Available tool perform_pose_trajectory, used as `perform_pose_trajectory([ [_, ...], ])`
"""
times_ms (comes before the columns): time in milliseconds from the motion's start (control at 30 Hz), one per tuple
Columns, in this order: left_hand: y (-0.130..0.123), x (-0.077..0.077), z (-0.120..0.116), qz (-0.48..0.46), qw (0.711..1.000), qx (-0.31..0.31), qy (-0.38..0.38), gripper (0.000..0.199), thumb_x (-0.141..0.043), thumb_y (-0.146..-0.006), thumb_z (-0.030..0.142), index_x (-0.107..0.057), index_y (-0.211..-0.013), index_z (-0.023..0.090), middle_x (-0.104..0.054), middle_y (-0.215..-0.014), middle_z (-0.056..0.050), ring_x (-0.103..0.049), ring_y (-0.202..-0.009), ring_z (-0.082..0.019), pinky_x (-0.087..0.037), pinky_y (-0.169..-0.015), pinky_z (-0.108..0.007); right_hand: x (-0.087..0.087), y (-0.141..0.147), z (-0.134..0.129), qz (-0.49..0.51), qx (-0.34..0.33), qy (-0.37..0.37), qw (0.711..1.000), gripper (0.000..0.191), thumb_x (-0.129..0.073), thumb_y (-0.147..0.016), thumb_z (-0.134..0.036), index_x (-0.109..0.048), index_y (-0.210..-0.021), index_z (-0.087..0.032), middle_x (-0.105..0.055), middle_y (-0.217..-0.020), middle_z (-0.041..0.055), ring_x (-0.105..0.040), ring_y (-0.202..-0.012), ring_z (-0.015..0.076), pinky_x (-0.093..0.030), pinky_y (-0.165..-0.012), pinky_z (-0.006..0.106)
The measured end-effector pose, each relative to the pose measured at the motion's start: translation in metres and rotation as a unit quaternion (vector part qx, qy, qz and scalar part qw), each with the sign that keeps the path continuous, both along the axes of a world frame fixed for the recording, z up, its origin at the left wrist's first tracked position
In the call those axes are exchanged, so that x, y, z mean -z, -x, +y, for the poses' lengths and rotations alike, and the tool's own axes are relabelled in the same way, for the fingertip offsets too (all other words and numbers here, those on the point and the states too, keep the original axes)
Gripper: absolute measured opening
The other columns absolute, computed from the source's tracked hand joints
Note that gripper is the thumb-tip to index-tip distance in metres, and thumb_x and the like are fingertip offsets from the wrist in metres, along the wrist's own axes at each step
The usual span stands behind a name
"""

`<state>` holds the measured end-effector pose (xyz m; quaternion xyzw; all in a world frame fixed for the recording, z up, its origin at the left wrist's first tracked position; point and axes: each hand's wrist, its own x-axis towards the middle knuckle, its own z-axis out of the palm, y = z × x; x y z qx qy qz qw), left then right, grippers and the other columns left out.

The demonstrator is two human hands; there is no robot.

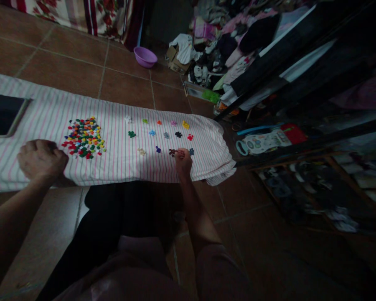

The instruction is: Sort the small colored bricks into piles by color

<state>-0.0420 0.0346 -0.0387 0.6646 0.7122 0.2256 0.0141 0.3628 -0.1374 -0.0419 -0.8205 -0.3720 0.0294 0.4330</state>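
A striped cloth (115, 167) covers a long, narrow surface. On it lies a mixed pile of small coloured pieces (86, 138), with several small single-colour groups to its right. My right hand (183, 161) is at the brown group (172, 152), its fingers pinched together; whatever may be between the fingertips is too small to make out. A grey-blue group (191, 151) sits just right of that hand. My left hand (43, 159) rests on the cloth left of the mixed pile, fingers curled, and what is under them is hidden.
A dark-screened tablet (4, 115) lies at the cloth's left end. Beyond the cloth, a purple basin (145, 57) stands on the tiled floor near a cardboard box (177, 60) and heaped clothes. Shelves with shoes (310, 177) are at the right.
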Motion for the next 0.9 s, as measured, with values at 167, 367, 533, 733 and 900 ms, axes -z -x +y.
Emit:
perform_pose_trajectory([
  [167,-0.003,-0.006,-0.003,-0.003,1.000,0.005,0.000,0.044,-0.043,-0.077,0.033,-0.062,-0.110,0.011,-0.059,-0.119,-0.019,-0.051,-0.113,-0.035,-0.039,-0.096,-0.052,0.006,0.000,0.005,-0.007,-0.008,0.014,1.000,0.020,-0.050,-0.085,-0.030,-0.063,-0.093,-0.018,-0.070,-0.092,0.0073,-0.066,-0.083,0.0185,-0.052,-0.077,0.031],
  [367,-0.001,-0.003,-0.001,-0.011,1.000,0.001,-0.005,0.038,-0.045,-0.076,0.034,-0.061,-0.105,0.015,-0.059,-0.112,-0.015,-0.052,-0.108,-0.033,-0.039,-0.094,-0.048,0.009,0.000,0.004,-0.015,0.000,0.019,1.000,0.020,-0.050,-0.082,-0.027,-0.066,-0.092,-0.019,-0.071,-0.093,0.0075,-0.064,-0.085,0.0200,-0.050,-0.082,0.033],
  [533,0.000,-0.003,0.001,-0.002,1.000,0.001,-0.006,0.029,-0.045,-0.078,0.032,-0.059,-0.098,0.017,-0.058,-0.105,-0.013,-0.052,-0.104,-0.033,-0.039,-0.089,-0.046,0.009,0.000,0.003,-0.016,-0.003,0.023,1.000,0.022,-0.051,-0.080,-0.026,-0.067,-0.092,-0.018,-0.070,-0.093,0.0091,-0.063,-0.085,0.0213,-0.050,-0.082,0.035],
  [733,0.001,-0.007,-0.001,0.014,1.000,0.025,0.001,0.027,-0.042,-0.084,0.029,-0.059,-0.098,0.014,-0.058,-0.106,-0.016,-0.052,-0.105,-0.033,-0.037,-0.087,-0.046,0.012,0.001,0.005,-0.052,-0.017,0.004,0.998,0.025,-0.048,-0.082,-0.028,-0.069,-0.091,-0.018,-0.070,-0.095,0.0105,-0.061,-0.090,0.0223,-0.051,-0.084,0.037],
  [900,0.000,-0.007,-0.001,0.007,0.999,0.030,-0.006,0.025,-0.042,-0.084,0.025,-0.059,-0.099,0.013,-0.058,-0.108,-0.017,-0.053,-0.107,-0.033,-0.037,-0.089,-0.047,0.017,-0.001,0.003,-0.097,-0.018,-0.034,0.995,0.027,-0.044,-0.087,-0.029,-0.069,-0.091,-0.020,-0.069,-0.097,0.0102,-0.060,-0.096,0.0223,-0.051,-0.088,0.038],
])
